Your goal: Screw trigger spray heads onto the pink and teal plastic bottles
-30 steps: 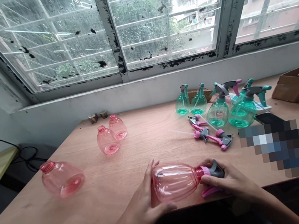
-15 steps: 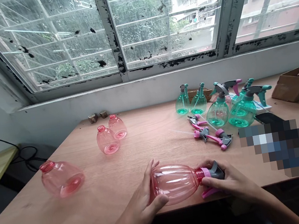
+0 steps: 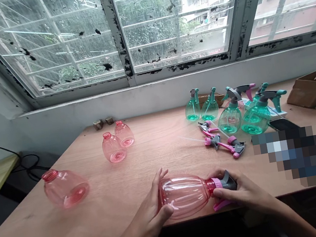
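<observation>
A pink see-through spray bottle (image 3: pixel 183 195) lies on its side at the near edge of the wooden table (image 3: pixel 152 156). My left hand (image 3: pixel 149 213) wraps round its base end, thumb and fingers closed on the body. My right hand (image 3: pixel 243 193) grips the grey and pink trigger head (image 3: pixel 225 183) screwed on the bottle's neck; the pink trigger lever pokes out below my fingers.
Three headless pink bottles (image 3: pixel 65 187) (image 3: pixel 113 147) (image 3: pixel 124 134) stand to the left. Loose pink trigger heads (image 3: pixel 223 144) lie at the middle right, behind them several green spray bottles (image 3: pixel 236 115). A cardboard box (image 3: pixel 315 88) sits far right, beside a pixelated patch.
My left hand has closed more tightly round the bottle's base and the bottle has turned slightly about its long axis. My right hand stays on the trigger head.
</observation>
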A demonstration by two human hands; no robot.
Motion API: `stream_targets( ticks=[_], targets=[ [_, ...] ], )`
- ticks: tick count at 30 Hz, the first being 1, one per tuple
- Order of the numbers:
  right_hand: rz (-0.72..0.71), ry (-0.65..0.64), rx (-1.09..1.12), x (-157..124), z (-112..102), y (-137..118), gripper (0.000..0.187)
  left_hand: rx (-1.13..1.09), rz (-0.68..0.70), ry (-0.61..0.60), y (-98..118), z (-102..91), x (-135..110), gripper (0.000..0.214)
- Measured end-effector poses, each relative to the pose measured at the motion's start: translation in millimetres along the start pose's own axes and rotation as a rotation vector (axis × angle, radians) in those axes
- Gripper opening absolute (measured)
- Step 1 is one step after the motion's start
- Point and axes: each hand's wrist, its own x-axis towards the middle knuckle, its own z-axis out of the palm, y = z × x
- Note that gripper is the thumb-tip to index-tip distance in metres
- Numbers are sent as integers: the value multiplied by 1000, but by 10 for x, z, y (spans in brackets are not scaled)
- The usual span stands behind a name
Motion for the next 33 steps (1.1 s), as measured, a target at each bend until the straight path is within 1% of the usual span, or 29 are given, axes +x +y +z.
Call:
stream_targets(
  ticks=[3, 6, 9, 13, 17, 21, 24, 29, 31, 33],
  targets=[
    [14, -4, 12, 0, 5, -12, 35, 25, -30, -5, 34, -3, -1, 83],
    [23, 0, 31, 1, 14, -30, 34, 68, -52, -14, 69, 10, 4, 92],
    [16, -1, 27, 2, 16, -40, 34, 97, -43, -7, 76, 28, 12, 99],
    [-13, 12, -6, 5, 2, -14, 32, 118, -33, -3, 39, 29, 13, 103],
    [-46, 20, -43, 0, -2, 21, 32, 57, -31, -13, 22, -2, 2, 98],
    [-46, 24, -58, -6, 4, 16, 32, 51, -68, -5, 55, -20, -5, 92],
    [-56, 32, -82, -6, -4, 22, 32, 3, -70, 3, 59, -15, 2, 85],
    [5, -4, 4, -3, -11, 47, 42, -99, -59, 53, 22, -3, 21, 68],
    [7, 3, -6, 3, -5, 31, 42, -102, -61, 51, 35, -8, 22, 70],
    [-2, 17, -35, 8, 3, 2, 39, -84, -65, 33, 68, -15, 22, 77]
  ],
)
